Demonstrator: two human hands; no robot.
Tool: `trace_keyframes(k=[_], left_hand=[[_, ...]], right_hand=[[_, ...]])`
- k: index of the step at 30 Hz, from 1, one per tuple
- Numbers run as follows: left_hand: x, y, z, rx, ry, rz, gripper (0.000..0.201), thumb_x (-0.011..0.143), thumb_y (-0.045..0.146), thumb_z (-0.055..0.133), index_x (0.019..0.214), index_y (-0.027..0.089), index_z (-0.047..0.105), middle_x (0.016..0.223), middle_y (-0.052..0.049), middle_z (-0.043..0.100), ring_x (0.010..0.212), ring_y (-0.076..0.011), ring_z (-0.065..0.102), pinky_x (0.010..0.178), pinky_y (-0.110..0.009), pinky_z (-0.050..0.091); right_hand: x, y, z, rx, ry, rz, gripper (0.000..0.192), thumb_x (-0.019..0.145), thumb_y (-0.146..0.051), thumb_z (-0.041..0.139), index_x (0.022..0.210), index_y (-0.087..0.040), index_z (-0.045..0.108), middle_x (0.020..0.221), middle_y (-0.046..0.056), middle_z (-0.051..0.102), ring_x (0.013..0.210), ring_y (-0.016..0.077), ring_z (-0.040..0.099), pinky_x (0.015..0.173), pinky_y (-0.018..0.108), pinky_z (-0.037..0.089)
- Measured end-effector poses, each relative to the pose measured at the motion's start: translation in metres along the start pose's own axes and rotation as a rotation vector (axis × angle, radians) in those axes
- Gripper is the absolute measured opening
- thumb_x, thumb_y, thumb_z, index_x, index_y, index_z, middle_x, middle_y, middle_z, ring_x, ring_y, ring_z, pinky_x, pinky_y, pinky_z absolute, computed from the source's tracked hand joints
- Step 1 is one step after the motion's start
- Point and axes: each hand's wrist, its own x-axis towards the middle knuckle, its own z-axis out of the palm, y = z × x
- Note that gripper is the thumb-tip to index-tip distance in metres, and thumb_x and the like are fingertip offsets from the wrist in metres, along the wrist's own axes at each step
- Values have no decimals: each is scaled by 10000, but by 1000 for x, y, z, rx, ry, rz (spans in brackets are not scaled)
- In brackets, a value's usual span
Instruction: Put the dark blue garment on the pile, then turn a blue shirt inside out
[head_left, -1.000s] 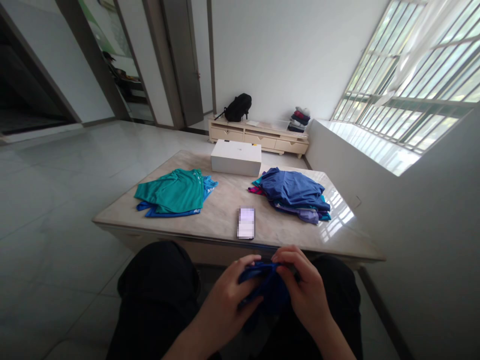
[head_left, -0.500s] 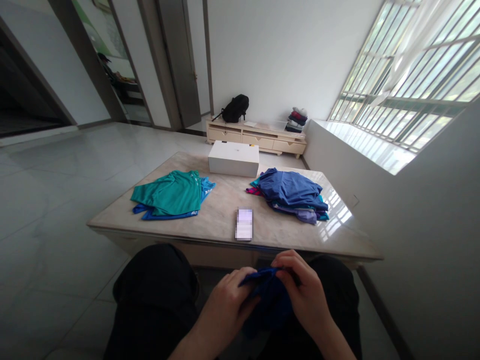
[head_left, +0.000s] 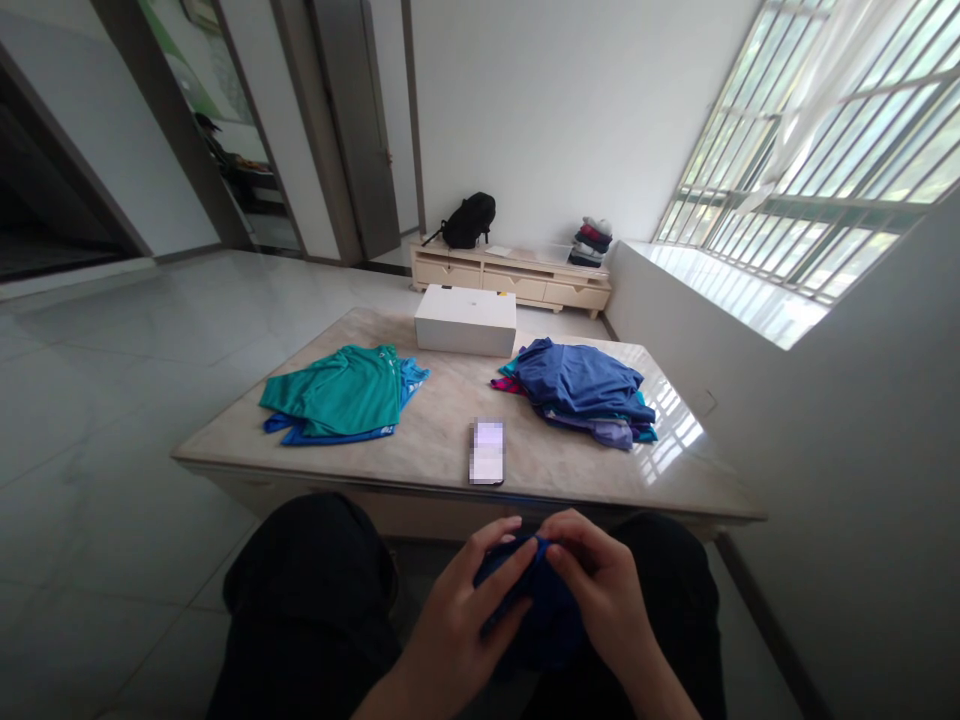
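A dark blue garment (head_left: 546, 625) is bunched up between my hands, just above my lap and below the table's front edge. My left hand (head_left: 466, 605) grips its upper left part, thumb and fingers on the cloth, a few fingers partly apart. With thumb and fingertips my right hand (head_left: 601, 578) pinches the top edge, close to the left fingertips. The garment's kind cannot be made out, and its lower part is lost in shadow. On the table ahead lies a phone (head_left: 487, 452) with its screen blurred.
On the marble-topped table (head_left: 420, 455) lie a left pile topped by a green garment (head_left: 341, 390) and a right pile topped by a blue one (head_left: 581, 375). A white box (head_left: 465, 322) stands at the back. Beyond, a low cabinet (head_left: 517, 285) bears a backpack (head_left: 470, 220) and folded clothes (head_left: 591, 242).
The fingers of my left hand have shifted right and spread across the blue garment, nearer my right fingertips. My right hand keeps its pinch. The piles have not moved.
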Motion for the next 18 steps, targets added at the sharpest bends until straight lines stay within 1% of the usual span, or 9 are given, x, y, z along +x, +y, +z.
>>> trace_keyframes(k=[3, 5, 7, 10, 12, 15, 18], left_hand=[[0, 0, 0, -12, -16, 26, 623, 1000, 133, 606, 1562, 349, 446, 1581, -118, 435, 1422, -304, 512, 1140, -441, 518], [0, 1, 0, -42, -14, 22, 597, 993, 121, 612, 1527, 358, 488, 1580, -108, 439, 1413, -295, 522, 1138, -429, 518], [1, 2, 0, -118, -1, -32, 563, 979, 125, 638, 1478, 360, 522, 1562, -94, 462, 1396, -278, 539, 1138, -410, 514], [1, 3, 2, -291, 33, -167, 505, 951, 168, 699, 1394, 350, 540, 1502, -76, 525, 1363, -256, 570, 1144, -389, 500], [1, 3, 3, -366, 39, -225, 455, 940, 189, 721, 1337, 341, 559, 1455, -64, 568, 1336, -247, 594, 1141, -377, 497], [1, 3, 3, -374, 25, -240, 372, 945, 191, 715, 1273, 330, 607, 1428, -51, 594, 1312, -236, 613, 1131, -352, 498], [1, 2, 4, -318, 11, -198, 375, 975, 184, 674, 1312, 337, 613, 1467, -50, 569, 1341, -227, 593, 1150, -344, 480]], right_hand=[[0, 3, 1, 97, 21, 43, 106, 913, -328, 764, 901, -224, 784, 906, 41, 727, 849, 190, 685, 756, 258, 542], [0, 4, 2, 143, 29, 59, 107, 893, -326, 784, 880, -221, 795, 881, 44, 740, 838, 196, 695, 760, 265, 551], [0, 4, 4, 160, 29, 69, 114, 878, -331, 797, 866, -217, 800, 867, 47, 746, 822, 199, 698, 745, 266, 552], [1, 7, 7, 147, 24, 59, 127, 865, -338, 807, 851, -212, 804, 857, 50, 749, 816, 201, 692, 739, 270, 545], [1, 10, 8, 142, 22, 47, 125, 860, -339, 813, 848, -215, 807, 862, 51, 751, 827, 204, 693, 749, 274, 543], [1, 14, 8, 152, 17, 43, 112, 863, -336, 812, 857, -224, 814, 875, 52, 756, 845, 207, 697, 759, 271, 542], [0, 16, 8, 158, 18, 51, 91, 875, -327, 804, 877, -237, 820, 889, 46, 758, 854, 198, 698, 765, 258, 537]])
